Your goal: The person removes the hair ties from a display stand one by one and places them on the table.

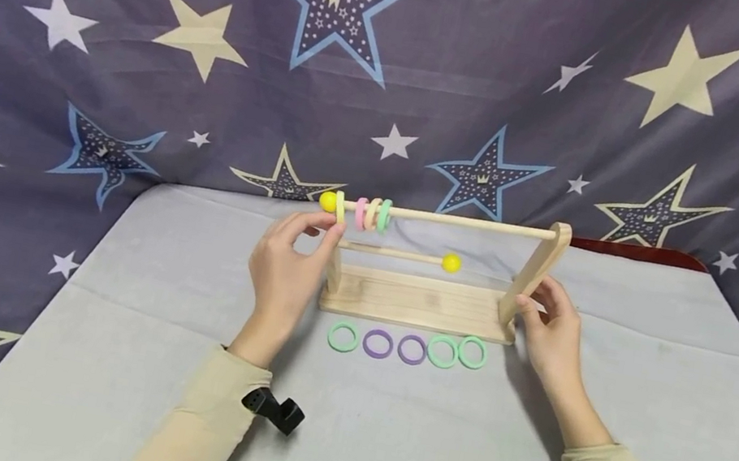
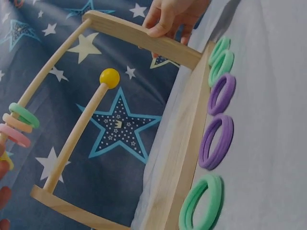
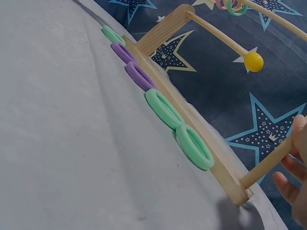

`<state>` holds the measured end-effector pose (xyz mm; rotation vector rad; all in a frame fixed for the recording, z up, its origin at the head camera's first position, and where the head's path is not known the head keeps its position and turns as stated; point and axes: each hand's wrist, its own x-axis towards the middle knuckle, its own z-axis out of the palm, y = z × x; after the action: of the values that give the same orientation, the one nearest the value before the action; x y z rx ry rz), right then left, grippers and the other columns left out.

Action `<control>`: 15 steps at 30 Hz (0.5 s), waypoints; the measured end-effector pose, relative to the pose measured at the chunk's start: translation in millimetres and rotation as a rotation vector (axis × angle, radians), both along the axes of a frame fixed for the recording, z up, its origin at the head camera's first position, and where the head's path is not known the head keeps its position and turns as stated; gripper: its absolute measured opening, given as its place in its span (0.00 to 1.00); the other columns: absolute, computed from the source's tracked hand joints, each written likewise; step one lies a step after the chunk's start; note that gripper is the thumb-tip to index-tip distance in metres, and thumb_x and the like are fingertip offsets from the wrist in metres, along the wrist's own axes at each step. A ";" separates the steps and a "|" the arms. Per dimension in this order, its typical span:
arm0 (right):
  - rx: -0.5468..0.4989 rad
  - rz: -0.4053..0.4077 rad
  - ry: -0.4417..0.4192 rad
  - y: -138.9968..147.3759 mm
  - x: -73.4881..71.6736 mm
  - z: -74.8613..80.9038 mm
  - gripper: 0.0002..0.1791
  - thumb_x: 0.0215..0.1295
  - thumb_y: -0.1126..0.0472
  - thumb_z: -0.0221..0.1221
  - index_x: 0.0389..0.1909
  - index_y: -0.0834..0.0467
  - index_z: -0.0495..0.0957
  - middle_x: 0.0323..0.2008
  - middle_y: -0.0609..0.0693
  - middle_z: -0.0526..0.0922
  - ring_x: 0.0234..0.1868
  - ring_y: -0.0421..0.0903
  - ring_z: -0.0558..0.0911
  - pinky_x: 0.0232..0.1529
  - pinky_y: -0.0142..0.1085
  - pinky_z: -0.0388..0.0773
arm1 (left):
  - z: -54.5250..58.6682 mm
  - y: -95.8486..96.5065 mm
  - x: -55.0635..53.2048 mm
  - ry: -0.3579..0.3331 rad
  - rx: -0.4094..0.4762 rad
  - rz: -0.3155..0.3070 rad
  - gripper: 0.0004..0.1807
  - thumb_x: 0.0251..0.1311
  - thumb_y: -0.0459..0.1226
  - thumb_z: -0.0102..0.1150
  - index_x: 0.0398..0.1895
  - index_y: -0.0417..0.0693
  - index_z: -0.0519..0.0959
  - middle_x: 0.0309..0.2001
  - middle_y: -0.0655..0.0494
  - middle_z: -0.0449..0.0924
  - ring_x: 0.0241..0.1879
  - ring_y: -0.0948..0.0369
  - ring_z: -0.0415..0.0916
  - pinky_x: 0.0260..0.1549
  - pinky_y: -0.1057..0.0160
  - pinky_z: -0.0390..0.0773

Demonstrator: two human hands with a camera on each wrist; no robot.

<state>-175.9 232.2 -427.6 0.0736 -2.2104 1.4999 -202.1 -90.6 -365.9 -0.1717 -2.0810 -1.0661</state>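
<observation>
Wearing beige sleeves, with a small black camera on each wrist, a person sits or stands before a wooden rack on the desk, which is spread with pale grey cloth. Five loose rings lie flat in a row along the front of the rack: from its left end, a green ring, a purple ring, a second purple ring, then two more green rings, which touch each other. At the rack's right end, the right hand pinches the tall upright, thumb on the near side and fingers behind. At the rack's left end, the left hand pinches a yellow ring between thumb and fingertips; the ring is around the upper rod, just beside the yellow knob that caps it. Pink, peach and green hoops hang on the same rod close together, a little further toward the rack's right end. The lower rod runs from the rack's short left post and ends in another yellow ball, with bare wood along the stretch that shows. Behind the rack hangs a dark curtain printed with blue, cream and white stars; a dark red edge shows beyond the rack's right end.
</observation>
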 end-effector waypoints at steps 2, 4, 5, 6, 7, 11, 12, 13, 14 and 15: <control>-0.003 0.003 0.001 -0.8 -0.4 -0.7 0.23 0.66 0.72 0.59 0.61 0.71 0.71 0.51 0.68 0.80 0.46 0.23 0.75 0.43 0.18 0.71 | 0.8 -1.0 0.0 0.029 -0.011 0.014 0.10 0.59 0.47 0.69 0.36 0.51 0.88 0.32 0.58 0.85 0.35 0.59 0.78 0.32 0.55 0.73; 0.001 0.002 0.004 -1.2 -0.9 -1.3 0.23 0.66 0.72 0.59 0.61 0.71 0.71 0.51 0.68 0.80 0.46 0.24 0.74 0.43 0.18 0.71 | 1.4 -2.2 -0.2 0.053 -0.018 0.019 0.10 0.59 0.46 0.69 0.35 0.50 0.88 0.32 0.57 0.84 0.35 0.59 0.77 0.32 0.55 0.73; 0.003 0.001 0.005 -1.2 -0.9 -1.6 0.23 0.66 0.72 0.59 0.61 0.70 0.71 0.52 0.68 0.80 0.46 0.24 0.74 0.43 0.18 0.71 | 1.6 -2.7 -0.3 0.060 -0.020 0.018 0.10 0.59 0.46 0.69 0.35 0.50 0.88 0.32 0.57 0.84 0.35 0.59 0.77 0.32 0.55 0.73; 0.003 0.000 0.007 -1.1 -1.0 -1.9 0.23 0.66 0.72 0.59 0.61 0.70 0.71 0.52 0.68 0.81 0.46 0.24 0.74 0.43 0.18 0.71 | 1.7 -3.2 -0.4 0.065 -0.021 0.017 0.10 0.59 0.46 0.70 0.35 0.50 0.88 0.33 0.57 0.84 0.36 0.59 0.77 0.32 0.55 0.73; 0.004 0.002 0.008 -1.0 -0.9 -2.0 0.23 0.66 0.72 0.59 0.61 0.70 0.71 0.52 0.68 0.81 0.46 0.24 0.74 0.43 0.18 0.71 | 1.7 -3.7 -0.4 0.067 -0.021 0.016 0.10 0.59 0.46 0.70 0.35 0.50 0.88 0.33 0.58 0.84 0.36 0.59 0.77 0.32 0.56 0.73; 0.004 0.004 0.007 -0.2 -0.4 -2.7 0.23 0.66 0.72 0.59 0.61 0.70 0.71 0.52 0.68 0.81 0.46 0.25 0.75 0.43 0.18 0.71 | 2.0 -5.6 -0.8 0.067 -0.022 0.014 0.09 0.58 0.45 0.71 0.35 0.50 0.88 0.34 0.58 0.85 0.36 0.59 0.77 0.32 0.55 0.73; 0.002 0.005 0.007 -0.1 -0.2 -2.8 0.23 0.66 0.72 0.59 0.61 0.70 0.71 0.52 0.68 0.81 0.46 0.25 0.75 0.43 0.18 0.72 | 2.3 -6.1 -0.9 0.065 -0.023 0.017 0.09 0.58 0.45 0.71 0.35 0.50 0.88 0.34 0.57 0.85 0.35 0.58 0.78 0.32 0.55 0.73; 0.001 0.005 0.006 -0.1 -0.1 -2.9 0.23 0.66 0.72 0.59 0.61 0.70 0.71 0.52 0.68 0.80 0.46 0.25 0.75 0.43 0.19 0.72 | 2.8 -6.5 -0.9 0.063 -0.023 0.018 0.09 0.58 0.45 0.71 0.35 0.50 0.88 0.34 0.57 0.85 0.35 0.58 0.78 0.32 0.54 0.73; -0.002 0.004 0.006 -0.2 0.1 -2.9 0.23 0.66 0.72 0.59 0.61 0.70 0.71 0.52 0.68 0.81 0.46 0.25 0.75 0.43 0.19 0.72 | 3.3 -6.9 -1.0 0.059 -0.024 0.019 0.09 0.58 0.45 0.71 0.35 0.50 0.88 0.33 0.56 0.85 0.35 0.58 0.78 0.33 0.54 0.74; -0.004 0.003 0.005 -0.2 0.3 -2.9 0.23 0.66 0.72 0.59 0.61 0.70 0.71 0.52 0.68 0.81 0.46 0.25 0.75 0.43 0.19 0.72 | 4.1 -7.2 -0.9 0.053 -0.022 0.021 0.09 0.58 0.45 0.71 0.35 0.50 0.88 0.33 0.55 0.85 0.35 0.58 0.78 0.33 0.54 0.74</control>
<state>-175.6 232.0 -430.5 0.0797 -2.2047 1.5040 -203.0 -97.8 -361.9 -0.1873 -2.0436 -1.0156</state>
